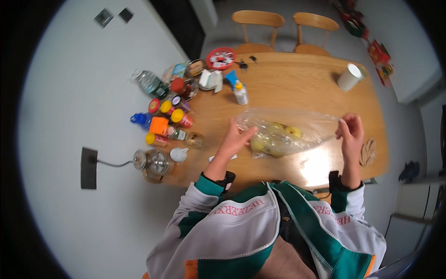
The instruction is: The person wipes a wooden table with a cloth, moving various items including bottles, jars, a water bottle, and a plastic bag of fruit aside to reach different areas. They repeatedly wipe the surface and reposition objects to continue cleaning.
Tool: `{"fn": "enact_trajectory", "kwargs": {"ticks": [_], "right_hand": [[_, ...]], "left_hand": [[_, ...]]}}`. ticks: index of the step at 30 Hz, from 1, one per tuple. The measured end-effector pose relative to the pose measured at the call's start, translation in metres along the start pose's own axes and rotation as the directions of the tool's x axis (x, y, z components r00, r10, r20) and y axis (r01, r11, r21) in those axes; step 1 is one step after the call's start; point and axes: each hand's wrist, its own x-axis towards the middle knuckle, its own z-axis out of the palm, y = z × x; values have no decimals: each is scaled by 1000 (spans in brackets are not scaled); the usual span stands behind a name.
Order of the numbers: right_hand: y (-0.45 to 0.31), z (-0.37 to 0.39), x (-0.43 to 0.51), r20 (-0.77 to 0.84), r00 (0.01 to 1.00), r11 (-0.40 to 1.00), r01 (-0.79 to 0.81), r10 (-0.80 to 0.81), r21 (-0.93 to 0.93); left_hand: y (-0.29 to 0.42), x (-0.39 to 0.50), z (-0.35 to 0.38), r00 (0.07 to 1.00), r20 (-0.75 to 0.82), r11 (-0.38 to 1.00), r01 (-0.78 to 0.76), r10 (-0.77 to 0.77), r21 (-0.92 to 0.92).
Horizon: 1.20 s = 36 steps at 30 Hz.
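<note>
A clear plastic bag (303, 117) lies stretched out on the wooden table in front of me. Several yellow-green fruits (293, 131), perhaps apples, rest inside its left and middle part. My left hand (237, 138) holds the bag's left end, thumb on top and fingertips partly hidden by the film. At the other end, my right hand (352, 129) pinches the bag's edge between thumb and fingers and pulls it out to the right. A crumpled brown item (368, 152) lies just right of my right wrist.
A white bottle with yellow cap (240, 93) stands beyond the bag. Jars (182, 118), a large plastic bottle (150, 83), a white cup (178, 154) and a glass kettle (153, 163) crowd the left side. A white cylinder (349, 77) stands far right. Two chairs (258, 19) face the table (296, 80).
</note>
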Motion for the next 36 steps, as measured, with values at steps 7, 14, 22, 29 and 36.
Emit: {"fn": "enact_trajectory", "kwargs": {"ticks": [7, 14, 22, 29, 36], "right_hand": [[-2, 8, 1, 65, 998, 1000, -20, 19, 15], [1, 19, 12, 43, 997, 994, 68, -64, -88], [2, 11, 26, 101, 994, 987, 35, -52, 157], [8, -5, 33, 309, 946, 995, 91, -96, 30], [50, 16, 26, 557, 816, 976, -43, 156, -211]], "left_hand": [[-5, -9, 7, 996, 85, 982, -20, 36, -187], [2, -26, -11, 990, -139, 971, -44, 11, -236], [32, -32, -36, 964, -232, 912, -211, 133, -353], [16, -32, -52, 922, -117, 830, -385, 370, -405], [-30, -10, -56, 943, 74, 946, -325, 324, 1]]}}
